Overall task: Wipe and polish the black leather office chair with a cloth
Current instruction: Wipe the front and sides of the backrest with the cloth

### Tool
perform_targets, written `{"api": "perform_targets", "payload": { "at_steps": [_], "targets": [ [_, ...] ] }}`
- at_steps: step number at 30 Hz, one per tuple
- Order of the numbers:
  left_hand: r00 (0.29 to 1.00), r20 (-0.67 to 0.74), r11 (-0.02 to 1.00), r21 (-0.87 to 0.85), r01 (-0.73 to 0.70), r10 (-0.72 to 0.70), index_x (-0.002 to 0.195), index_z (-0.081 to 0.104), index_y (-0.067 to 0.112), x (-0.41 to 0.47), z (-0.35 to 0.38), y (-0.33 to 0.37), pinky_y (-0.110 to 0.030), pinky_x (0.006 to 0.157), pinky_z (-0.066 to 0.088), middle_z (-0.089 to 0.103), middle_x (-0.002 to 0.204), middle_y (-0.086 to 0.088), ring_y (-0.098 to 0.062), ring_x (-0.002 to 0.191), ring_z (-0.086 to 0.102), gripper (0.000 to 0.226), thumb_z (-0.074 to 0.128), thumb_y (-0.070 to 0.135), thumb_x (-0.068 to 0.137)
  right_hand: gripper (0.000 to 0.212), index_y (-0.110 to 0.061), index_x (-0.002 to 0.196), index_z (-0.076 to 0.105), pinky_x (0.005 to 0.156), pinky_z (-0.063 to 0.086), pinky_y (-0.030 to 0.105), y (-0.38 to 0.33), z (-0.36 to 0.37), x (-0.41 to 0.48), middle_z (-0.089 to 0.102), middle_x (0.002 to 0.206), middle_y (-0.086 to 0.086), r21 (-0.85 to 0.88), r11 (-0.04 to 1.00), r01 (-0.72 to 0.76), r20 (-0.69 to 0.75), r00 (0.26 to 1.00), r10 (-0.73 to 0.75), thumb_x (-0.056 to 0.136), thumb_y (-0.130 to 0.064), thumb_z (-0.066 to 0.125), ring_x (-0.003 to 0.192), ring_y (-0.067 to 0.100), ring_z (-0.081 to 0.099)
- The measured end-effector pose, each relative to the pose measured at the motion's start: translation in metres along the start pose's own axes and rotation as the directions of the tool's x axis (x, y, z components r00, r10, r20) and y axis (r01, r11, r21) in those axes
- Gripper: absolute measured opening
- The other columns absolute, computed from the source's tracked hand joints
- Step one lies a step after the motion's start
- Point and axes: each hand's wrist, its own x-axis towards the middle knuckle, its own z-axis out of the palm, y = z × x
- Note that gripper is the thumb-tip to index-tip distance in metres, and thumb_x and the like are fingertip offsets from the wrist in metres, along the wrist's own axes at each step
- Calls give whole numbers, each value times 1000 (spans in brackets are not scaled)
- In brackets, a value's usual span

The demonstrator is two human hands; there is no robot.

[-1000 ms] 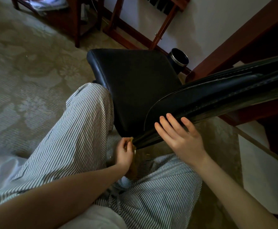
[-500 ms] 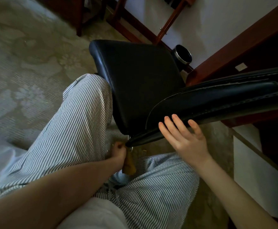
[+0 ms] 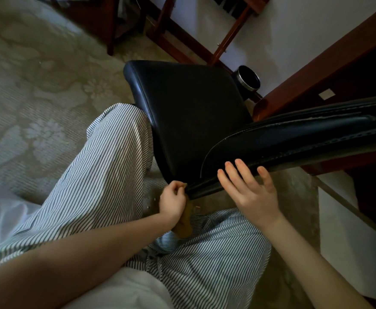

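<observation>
Two hands meet at the chair's (image 3: 193, 112) back corner. The left hand (image 3: 173, 200) grips the cloth (image 3: 183, 226) in curled fingers (image 3: 178, 186); the right hand (image 3: 249, 192) lies flat, fingers straight, bracing the edge. Short, firm strokes along the stitching should polish best.

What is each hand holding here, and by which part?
The left hand grips the yellow-brown cloth by its upper end; the rest hangs below. The right hand holds nothing, fingers straight against the chair back.
</observation>
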Motion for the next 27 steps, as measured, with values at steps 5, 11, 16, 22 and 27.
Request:
{"api": "perform_targets", "payload": {
  "at_steps": [5,11,16,22,27],
  "targets": [
    [988,9,987,-43,-156,156,105,62,22,-22,6,29,-25,79,45,61,103,-4,-15,95,58,17,48,19,96,28,-14,115,55,115,3,42,-1,-3,-5,69,111,2,15,1000,-14,45,999,13,97,-7,34,118,20,44],
    [893,106,891,-187,-415,438,99,63,26,-55,15,81,-28,87,50,63,101,0,-9,96,59,16,52,16,94,34,-10,126,48,116,1,39,5,-11,-15,62,124,5,48,999,-25,164,986,17,96,-9,32,125,20,39],
    [787,233,820,-190,-540,571,101,64,22,-68,20,103,-29,89,50,64,102,-1,-8,98,59,18,53,10,93,47,-8,133,42,117,4,36,16,-31,-31,39,141,9,107,985,-137,186,976,115,87,-14,47,134,24,29],
    [637,278,693,-225,-685,719,106,65,13,-80,46,141,-27,92,48,65,104,-1,-8,100,59,23,52,4,89,46,-7,130,46,116,8,38,36,-52,-34,51,136,11,103,947,-303,169,944,283,85,-16,44,130,24,35],
    [545,357,640,-248,-727,758,109,65,13,-92,72,166,-31,94,48,64,106,0,-8,102,59,25,52,10,87,39,-13,126,49,115,6,41,69,-64,-50,56,132,11,-20,916,-401,189,898,397,88,-21,44,129,26,36]
  ]
}}
